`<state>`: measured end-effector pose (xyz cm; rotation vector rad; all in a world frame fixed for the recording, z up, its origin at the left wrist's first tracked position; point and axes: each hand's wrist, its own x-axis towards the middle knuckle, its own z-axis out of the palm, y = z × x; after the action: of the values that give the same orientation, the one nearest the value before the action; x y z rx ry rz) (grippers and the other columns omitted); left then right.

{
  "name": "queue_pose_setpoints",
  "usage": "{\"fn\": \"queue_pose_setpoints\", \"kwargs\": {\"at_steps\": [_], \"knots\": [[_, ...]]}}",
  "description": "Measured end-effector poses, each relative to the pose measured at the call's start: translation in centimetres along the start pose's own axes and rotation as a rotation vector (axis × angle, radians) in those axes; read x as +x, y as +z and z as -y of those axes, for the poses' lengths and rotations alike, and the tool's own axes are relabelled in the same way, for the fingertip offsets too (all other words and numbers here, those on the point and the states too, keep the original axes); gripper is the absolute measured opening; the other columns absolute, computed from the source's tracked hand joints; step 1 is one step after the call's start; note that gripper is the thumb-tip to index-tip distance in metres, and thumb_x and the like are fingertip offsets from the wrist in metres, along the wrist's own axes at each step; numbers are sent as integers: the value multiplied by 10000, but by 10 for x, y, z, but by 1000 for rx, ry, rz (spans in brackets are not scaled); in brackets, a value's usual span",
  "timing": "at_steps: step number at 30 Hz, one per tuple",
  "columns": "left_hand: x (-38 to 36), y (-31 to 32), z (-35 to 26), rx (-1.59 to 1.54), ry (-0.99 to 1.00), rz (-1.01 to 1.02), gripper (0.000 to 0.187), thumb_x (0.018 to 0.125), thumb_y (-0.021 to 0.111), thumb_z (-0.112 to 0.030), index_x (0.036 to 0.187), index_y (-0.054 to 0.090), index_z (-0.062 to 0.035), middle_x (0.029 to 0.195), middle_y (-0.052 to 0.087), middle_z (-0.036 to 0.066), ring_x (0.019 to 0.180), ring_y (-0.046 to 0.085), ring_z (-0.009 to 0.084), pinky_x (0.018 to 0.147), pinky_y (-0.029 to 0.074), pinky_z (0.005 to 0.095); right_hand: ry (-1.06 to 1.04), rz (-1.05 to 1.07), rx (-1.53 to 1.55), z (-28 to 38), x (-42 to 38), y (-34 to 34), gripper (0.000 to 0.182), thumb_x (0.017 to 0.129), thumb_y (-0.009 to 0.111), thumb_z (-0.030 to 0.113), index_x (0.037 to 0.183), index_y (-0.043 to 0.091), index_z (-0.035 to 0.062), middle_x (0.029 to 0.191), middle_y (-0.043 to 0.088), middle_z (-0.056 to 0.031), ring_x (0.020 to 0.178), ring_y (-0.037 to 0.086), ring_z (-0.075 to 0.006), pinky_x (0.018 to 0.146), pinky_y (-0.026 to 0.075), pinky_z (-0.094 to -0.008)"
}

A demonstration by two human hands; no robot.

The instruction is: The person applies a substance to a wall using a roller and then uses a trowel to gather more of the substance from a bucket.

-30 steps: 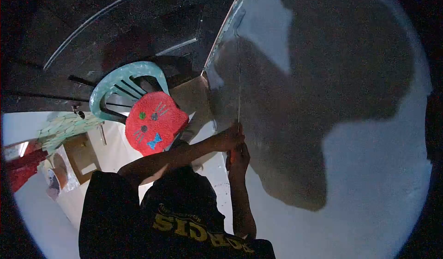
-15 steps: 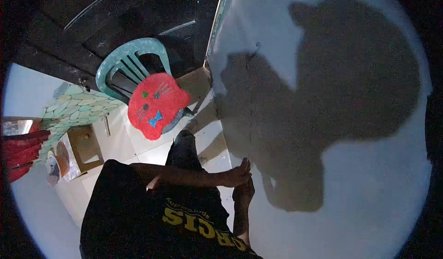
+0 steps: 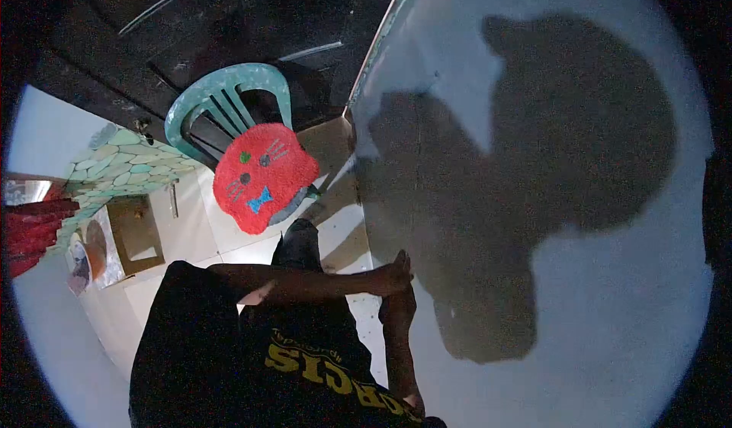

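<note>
My left hand [image 3: 393,277] reaches across from the left to the wall, its fingers pinched together and pointing up. Right below it, touching or overlapping it in this view, is my right hand [image 3: 398,307], fingers curled closed. Both are dark against the light, and I cannot tell what is between the fingers. A faint thin line [image 3: 415,192] runs down the wall above the hands, inside the shadow. My dark shirt [image 3: 252,352] with yellow lettering fills the lower part of the view.
A large shadow [image 3: 579,138] covers much of the pale wall [image 3: 610,314] on the right. A green plastic chair [image 3: 187,115] with a red cat-face cushion [image 3: 267,173] stands before a dark door [image 3: 252,16]. To the left are a brown box-like item [image 3: 126,222] and red cloth [image 3: 34,234].
The view has shifted slightly, so the chair and door edge sit a little further right. Both hands remain together by the wall, a bit higher in the view.
</note>
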<state>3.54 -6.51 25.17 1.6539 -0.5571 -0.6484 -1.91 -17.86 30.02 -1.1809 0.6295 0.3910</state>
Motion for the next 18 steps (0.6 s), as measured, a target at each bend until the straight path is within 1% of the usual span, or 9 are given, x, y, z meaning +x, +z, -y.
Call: {"fn": "queue_pose_setpoints", "kwargs": {"at_steps": [2, 4, 6, 8, 9, 11, 13, 15, 18], "knots": [[13, -50, 8, 637, 125, 50, 382, 845, 489, -171, 1082, 483, 129, 1174, 335, 457, 1107, 390, 551, 953, 354, 510, 47, 135, 133, -6, 42, 15, 318, 895, 552, 306, 1105, 522, 70, 556, 467, -3, 349, 379, -79, 316, 279, -235], [21, -92, 19, 394, 45, -125, 321, 843, 476, -161, 1011, 514, 110, 1065, 453, 376, 1027, 480, 458, 921, 379, 489, 97, 265, 272, 1, 67, 49, 275, 894, 554, 319, 1029, 538, 79, 544, 456, -2, 346, 377, -78, 310, 271, -237], [43, -116, 76, -100, -91, -349, 280, 843, 477, -156, 969, 534, 87, 1011, 504, 316, 980, 520, 402, 912, 383, 470, -186, 172, -252, 17, 84, 104, 299, 913, 513, 326, 1025, 517, 49, 649, 482, 4, 558, 476, -62, 467, 407, -199], [69, -138, 146, 507, 168, -202, 225, 855, 486, -148, 968, 536, 40, 991, 526, 228, 941, 546, 326, 912, 374, 433, -100, 171, -218, 23, 111, 133, 274, 907, 525, 331, 982, 520, 67, 617, 470, 9, 505, 454, -57, 417, 380, -202], [60, -162, 129, 508, 164, -201, 225, 855, 486, -148, 968, 536, 40, 991, 526, 228, 941, 546, 326, 912, 374, 433, -18, 163, -181, 23, 120, 142, 253, 901, 537, 335, 940, 522, 86, 585, 459, 13, 451, 432, -52, 368, 354, -206], [34, -207, 74, 313, 130, -159, 183, 865, 494, -150, 961, 532, 1, 990, 530, 188, 913, 535, 291, 886, 387, 413, -52, 167, -150, 22, 132, 156, 255, 897, 541, 346, 917, 520, 93, 585, 462, 13, 418, 407, -49, 334, 324, -210], [31, -204, 81, 682, 171, -175, 166, 879, 513, -165, 963, 515, -22, 995, 533, 145, 873, 513, 237, 823, 416, 395, -88, 168, -118, 16, 136, 157, 259, 893, 546, 357, 893, 519, 99, 584, 466, 12, 386, 382, -45, 300, 294, -214], [30, -188, 88, 912, 216, -238, 157, 893, 531, -181, 964, 499, -45, 1000, 537, 101, 833, 491, 183, 761, 444, 377, -7, 29, -100, 10, 134, 149, 252, 896, 543, 313, 1018, 536, 93, 622, 521, -7, 379, 410, -69, 309, 301, -232], [35, -134, 120, -101, 333, -273, 155, 904, 517, -180, 970, 497, -41, 1030, 538, 111, 855, 494, 180, 752, 439, 374, -48, 204, -97, -4, 120, 108, 250, 912, 510, 322, 960, 529, 77, 689, 528, -15, 483, 472, -88, 395, 379, -211]]}}
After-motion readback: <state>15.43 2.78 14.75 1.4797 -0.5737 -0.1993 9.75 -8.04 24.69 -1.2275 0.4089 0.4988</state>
